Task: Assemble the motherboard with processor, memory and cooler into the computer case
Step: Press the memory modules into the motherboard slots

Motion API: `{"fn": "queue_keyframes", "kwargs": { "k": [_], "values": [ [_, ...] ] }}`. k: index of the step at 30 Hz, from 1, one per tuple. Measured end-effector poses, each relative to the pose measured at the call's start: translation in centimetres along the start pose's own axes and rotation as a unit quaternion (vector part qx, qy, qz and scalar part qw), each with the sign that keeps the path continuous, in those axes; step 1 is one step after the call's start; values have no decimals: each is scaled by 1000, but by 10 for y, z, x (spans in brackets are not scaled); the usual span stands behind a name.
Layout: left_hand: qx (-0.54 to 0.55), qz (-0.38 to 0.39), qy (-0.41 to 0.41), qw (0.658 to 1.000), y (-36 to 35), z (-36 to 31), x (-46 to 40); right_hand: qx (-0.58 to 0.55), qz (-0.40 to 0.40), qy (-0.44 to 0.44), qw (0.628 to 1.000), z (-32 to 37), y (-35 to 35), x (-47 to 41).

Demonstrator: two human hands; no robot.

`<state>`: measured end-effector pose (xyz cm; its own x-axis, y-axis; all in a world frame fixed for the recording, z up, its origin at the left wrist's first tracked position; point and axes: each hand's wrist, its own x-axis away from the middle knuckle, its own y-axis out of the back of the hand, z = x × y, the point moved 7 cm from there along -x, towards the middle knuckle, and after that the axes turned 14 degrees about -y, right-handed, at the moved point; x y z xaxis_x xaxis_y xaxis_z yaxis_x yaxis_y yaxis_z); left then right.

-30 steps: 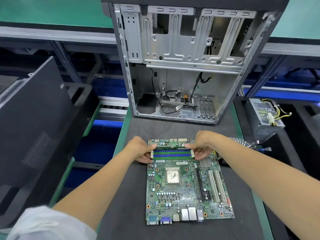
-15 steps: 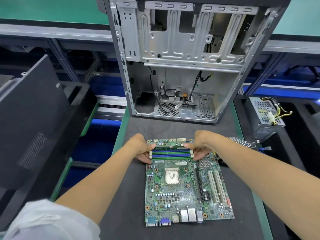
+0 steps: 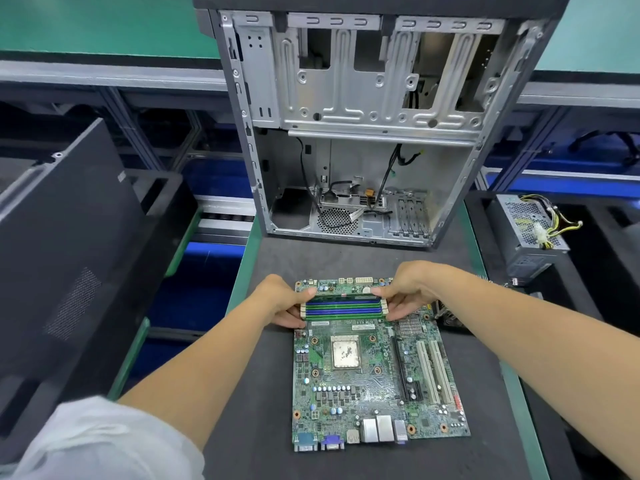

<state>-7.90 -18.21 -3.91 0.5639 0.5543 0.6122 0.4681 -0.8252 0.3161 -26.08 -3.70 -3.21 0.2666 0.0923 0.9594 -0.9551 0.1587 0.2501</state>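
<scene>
Dark matting is covering the desk (image 3: pixel 346 261), which is sitting inside green borders with a conveyor frame running behind it. Off the left edge, a black side panel (image 3: pixel 69 237) is leaning in a tray. Moving right, the left hand (image 3: pixel 280 301) is curling its fingers around the left end of the memory slots (image 3: pixel 344 308), thumb on top, while the right hand (image 3: pixel 405 292) is pinching the right end the same way; both appear to be pressing a memory stick (image 3: pixel 343 298) into the rearmost slot (whether it is fully seated, I cannot tell). The motherboard (image 3: pixel 374 368) is lying flat on the desk near its front edge, and the processor (image 3: pixel 345 352) is already sitting in its socket, its lid bare. The cooler (image 3: pixel 446 315) is waiting just beside the board's right rear corner, mostly hidden by the right forearm. At the desk's rear edge the computer case (image 3: pixel 374 133) is standing open, with no board inside. Off the right edge, a power supply (image 3: pixel 533 230) is resting in a tray. By my judgement, cooler mounting and board installation are remaining.
</scene>
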Motion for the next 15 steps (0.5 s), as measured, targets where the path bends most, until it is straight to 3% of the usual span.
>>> {"fn": "queue_keyframes", "kwargs": {
  "k": [5,15],
  "values": [
    [-7,-6,-18,1000,1,3,0,-16,6,11,1000,0,2,-2],
    [-50,7,-20,999,-1,-4,-4,20,-58,-4,998,2,1,-4]
  ]
}}
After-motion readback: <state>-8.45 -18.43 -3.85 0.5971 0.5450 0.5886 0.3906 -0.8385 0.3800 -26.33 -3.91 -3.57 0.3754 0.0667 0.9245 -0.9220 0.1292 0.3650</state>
